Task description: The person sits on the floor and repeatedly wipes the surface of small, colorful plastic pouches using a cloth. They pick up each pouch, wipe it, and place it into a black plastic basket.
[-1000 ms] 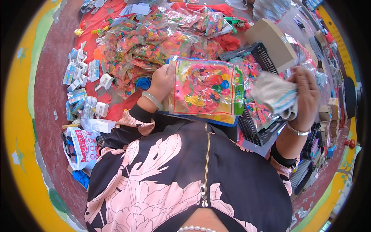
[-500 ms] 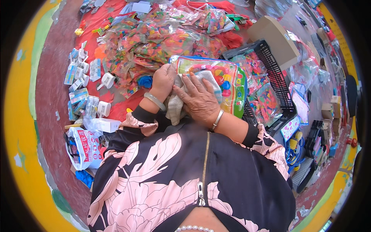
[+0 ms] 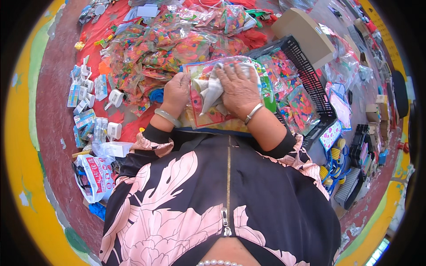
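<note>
A colourful printed plastic bag (image 3: 195, 115) with a green right end lies in front of my body. My left hand (image 3: 176, 91) is closed on its left edge, the thumb and fingers pinched together. On top of the bag is a crumpled pale cloth (image 3: 212, 91). My right hand (image 3: 239, 91) presses flat on this cloth, fingers stretched out, and hides part of the cloth and of the bag's print. Just right of the bag stands a black plastic crate (image 3: 306, 66) holding clear packets of colourful small pieces (image 3: 304, 106).
A heap of similar clear packets (image 3: 164, 48) covers the red cloth (image 3: 95, 44) beyond my hands. White handled items and small boxes (image 3: 86, 88) lie at the left, above a white printed carrier bag (image 3: 95, 175). A cardboard box (image 3: 306, 37) leans behind the crate.
My right hand and the cloth have moved up and slightly right over the bag. The bag now shows more of its surface toward my body. My left hand still grips its left edge.
</note>
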A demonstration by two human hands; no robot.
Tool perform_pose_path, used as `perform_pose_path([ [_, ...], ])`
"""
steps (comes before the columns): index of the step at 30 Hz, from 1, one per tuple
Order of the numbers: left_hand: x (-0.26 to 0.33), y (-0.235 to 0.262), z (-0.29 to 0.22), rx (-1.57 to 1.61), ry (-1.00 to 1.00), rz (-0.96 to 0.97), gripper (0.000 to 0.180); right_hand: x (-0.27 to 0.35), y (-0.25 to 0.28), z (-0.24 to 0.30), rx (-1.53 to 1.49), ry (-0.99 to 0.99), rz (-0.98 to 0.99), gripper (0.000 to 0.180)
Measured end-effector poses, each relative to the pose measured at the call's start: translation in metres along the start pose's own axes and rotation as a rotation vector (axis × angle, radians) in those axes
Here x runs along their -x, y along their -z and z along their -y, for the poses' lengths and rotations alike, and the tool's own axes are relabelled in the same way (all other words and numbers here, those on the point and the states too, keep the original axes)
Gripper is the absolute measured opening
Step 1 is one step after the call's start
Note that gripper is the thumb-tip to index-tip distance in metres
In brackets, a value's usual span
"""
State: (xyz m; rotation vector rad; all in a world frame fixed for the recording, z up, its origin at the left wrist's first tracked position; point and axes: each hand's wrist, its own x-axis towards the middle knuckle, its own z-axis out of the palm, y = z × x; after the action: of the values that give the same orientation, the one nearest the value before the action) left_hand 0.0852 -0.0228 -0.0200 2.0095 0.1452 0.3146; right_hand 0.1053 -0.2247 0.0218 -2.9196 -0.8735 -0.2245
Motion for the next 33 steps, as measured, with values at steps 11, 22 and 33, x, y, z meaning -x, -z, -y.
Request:
perform_pose_path([
  [11,0.004,0.003,-0.004,0.007,0.034,-0.022,0.028,0.076,-0.013,-0.055,-0.386,-0.199,-0.324,0.046],
  [22,0.001,-0.002,0.007,0.082,0.001,-0.028,0.03,0.068,0.058,-0.184,-0.888,-0.811,-0.228,0.028],
  [33,-0.005,0.017,-0.01,0.437,0.292,0.252,0.021,-0.058,0.039,-0.154,-0.983,-0.35,0.764,0.032],
])
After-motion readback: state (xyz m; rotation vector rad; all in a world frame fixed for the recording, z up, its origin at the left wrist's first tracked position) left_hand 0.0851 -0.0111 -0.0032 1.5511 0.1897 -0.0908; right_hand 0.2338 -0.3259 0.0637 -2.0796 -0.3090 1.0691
